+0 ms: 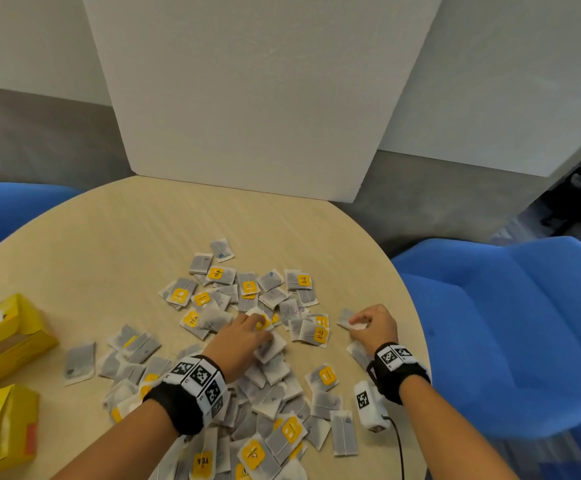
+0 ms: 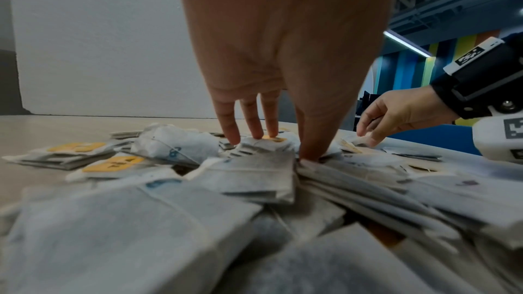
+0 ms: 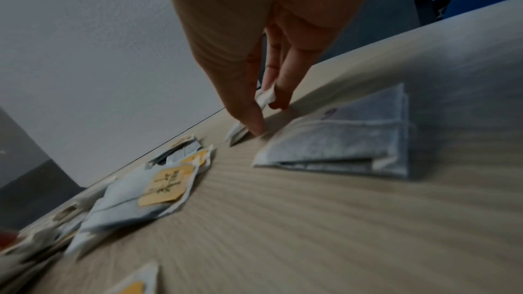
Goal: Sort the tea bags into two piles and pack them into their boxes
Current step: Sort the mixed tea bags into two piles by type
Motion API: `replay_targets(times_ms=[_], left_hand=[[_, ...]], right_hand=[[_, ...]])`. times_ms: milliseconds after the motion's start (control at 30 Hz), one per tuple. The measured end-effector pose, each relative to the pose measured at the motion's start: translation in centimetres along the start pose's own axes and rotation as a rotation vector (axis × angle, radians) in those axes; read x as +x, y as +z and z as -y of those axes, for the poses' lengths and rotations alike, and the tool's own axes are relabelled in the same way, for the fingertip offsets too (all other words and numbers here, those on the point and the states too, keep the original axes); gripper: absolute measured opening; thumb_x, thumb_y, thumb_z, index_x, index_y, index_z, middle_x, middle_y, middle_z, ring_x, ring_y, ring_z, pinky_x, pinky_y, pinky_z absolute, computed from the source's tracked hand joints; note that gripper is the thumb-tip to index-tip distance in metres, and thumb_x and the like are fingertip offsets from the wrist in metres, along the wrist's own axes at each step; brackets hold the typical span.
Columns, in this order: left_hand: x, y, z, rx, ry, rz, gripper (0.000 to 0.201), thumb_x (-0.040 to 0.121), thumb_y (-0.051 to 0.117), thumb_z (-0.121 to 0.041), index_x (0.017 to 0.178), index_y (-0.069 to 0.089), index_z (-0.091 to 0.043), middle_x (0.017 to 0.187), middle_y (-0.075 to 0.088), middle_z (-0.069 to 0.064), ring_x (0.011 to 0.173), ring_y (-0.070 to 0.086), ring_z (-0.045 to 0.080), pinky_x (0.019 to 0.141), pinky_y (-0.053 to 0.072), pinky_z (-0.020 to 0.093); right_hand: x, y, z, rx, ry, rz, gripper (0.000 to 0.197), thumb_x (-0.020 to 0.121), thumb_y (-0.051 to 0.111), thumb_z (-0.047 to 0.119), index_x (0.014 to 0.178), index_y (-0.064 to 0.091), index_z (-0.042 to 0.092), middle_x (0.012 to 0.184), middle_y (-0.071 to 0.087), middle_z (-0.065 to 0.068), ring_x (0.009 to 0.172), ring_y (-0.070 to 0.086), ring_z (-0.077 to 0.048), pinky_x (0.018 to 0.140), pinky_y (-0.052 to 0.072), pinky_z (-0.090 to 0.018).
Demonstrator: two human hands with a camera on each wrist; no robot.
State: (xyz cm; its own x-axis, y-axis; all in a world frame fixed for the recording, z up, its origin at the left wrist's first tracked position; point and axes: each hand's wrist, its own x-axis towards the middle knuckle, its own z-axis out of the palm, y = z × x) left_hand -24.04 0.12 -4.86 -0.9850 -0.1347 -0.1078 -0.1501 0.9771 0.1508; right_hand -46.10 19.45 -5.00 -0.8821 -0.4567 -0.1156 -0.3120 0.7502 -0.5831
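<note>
Several tea bags (image 1: 265,386), some with yellow tags and some plain grey, lie scattered over the round wooden table (image 1: 109,244). My left hand (image 1: 259,329) reaches into the middle of the pile. Its straight fingers (image 2: 251,129) and thumb press on a yellow-tagged tea bag (image 2: 271,142). My right hand (image 1: 358,323) is to the right of the pile near the table's edge and pinches a plain tea bag (image 3: 267,97) between thumb and fingers. A folded grey bag (image 3: 345,142) lies beside it. Two open yellow tea boxes (image 1: 8,327) (image 1: 2,424) stand at the left edge.
A white foam board (image 1: 258,98) stands upright at the back of the table. Blue chairs sit to the right (image 1: 507,323) and far left (image 1: 5,209). A white tagged device (image 1: 368,405) with a black cable (image 1: 398,445) hangs below my right wrist.
</note>
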Motion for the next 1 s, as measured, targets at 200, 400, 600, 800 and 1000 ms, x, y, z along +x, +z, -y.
replay_targets(times_ms=[200,400,600,800,1000], left_hand=[[-0.3,1.5,0.0,-0.040,-0.107,-0.063,0.058,0.044,0.086,-0.006,0.097,0.070,-0.023,0.114,0.063,0.017,0.099,0.063,0.040,0.063,0.058,0.046],[-1.9,2.0,0.3,-0.171,-0.145,-0.112,0.058,0.037,0.090,-0.005,0.085,0.063,-0.024,0.113,0.063,0.015,0.084,0.067,0.034,0.055,0.057,0.033],[-3.6,2.8,1.0,-0.261,-0.175,-0.217,0.040,0.058,0.086,-0.005,0.089,0.065,-0.020,0.117,0.060,0.013,0.091,0.065,0.033,0.068,0.058,0.037],[-4.6,1.9,1.2,-0.343,-0.265,-0.302,0.024,0.068,0.079,-0.004,0.082,0.066,-0.018,0.117,0.059,0.011,0.099,0.061,0.032,0.075,0.054,0.035],[-5.1,0.6,1.5,-0.289,-0.347,-0.139,0.019,0.090,0.056,-0.031,0.092,0.067,-0.015,0.133,0.048,0.005,0.116,0.047,0.028,0.087,0.046,0.036]], right_hand=[[-0.2,-0.8,-0.1,-0.299,-0.147,0.198,0.025,0.081,0.070,0.021,0.104,0.070,0.011,0.117,0.049,-0.005,0.116,0.044,-0.023,0.090,0.034,-0.022],[-2.5,1.6,4.2,-0.241,-0.371,0.318,0.041,0.086,0.064,0.023,0.126,0.056,0.018,0.126,0.051,-0.004,0.120,0.046,-0.022,0.097,0.035,-0.027],[-1.6,3.9,6.7,-0.307,-0.257,0.416,0.061,0.085,0.065,0.029,0.139,0.039,0.019,0.137,0.042,-0.006,0.128,0.037,-0.026,0.103,0.034,-0.032],[-1.1,4.6,7.8,-0.218,-0.242,0.427,0.040,0.088,0.061,0.033,0.124,0.054,0.016,0.109,0.062,-0.007,0.098,0.060,-0.024,0.074,0.044,-0.026],[0.6,5.2,9.4,-0.266,-0.290,0.381,0.040,0.090,0.060,0.030,0.128,0.056,0.017,0.092,0.059,-0.004,0.084,0.057,-0.023,0.071,0.043,-0.029]])
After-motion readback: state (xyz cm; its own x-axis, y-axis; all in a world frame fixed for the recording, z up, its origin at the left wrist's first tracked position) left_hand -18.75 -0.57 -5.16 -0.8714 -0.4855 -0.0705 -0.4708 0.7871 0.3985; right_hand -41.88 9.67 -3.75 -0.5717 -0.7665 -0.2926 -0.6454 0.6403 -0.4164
